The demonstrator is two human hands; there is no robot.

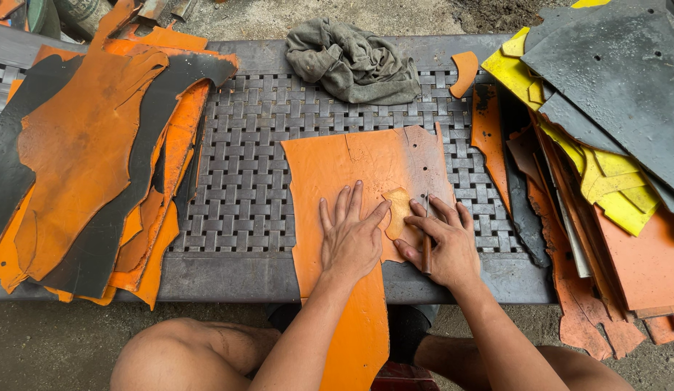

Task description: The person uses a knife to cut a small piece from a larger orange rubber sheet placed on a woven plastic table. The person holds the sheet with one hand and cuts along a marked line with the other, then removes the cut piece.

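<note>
Left hand [349, 242]: fingers flat, pinning orange leather sheet [351, 166] and template [399, 211]. Right hand [444, 246]: fingers gripping knife [426, 250]. Advice: keep template pressed firmly, blade hugging its edge.

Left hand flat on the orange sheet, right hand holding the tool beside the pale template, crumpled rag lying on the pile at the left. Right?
Not quite: the head view shows the crumpled rag on the woven table's far edge, not on the left pile. The rest stands.
</note>
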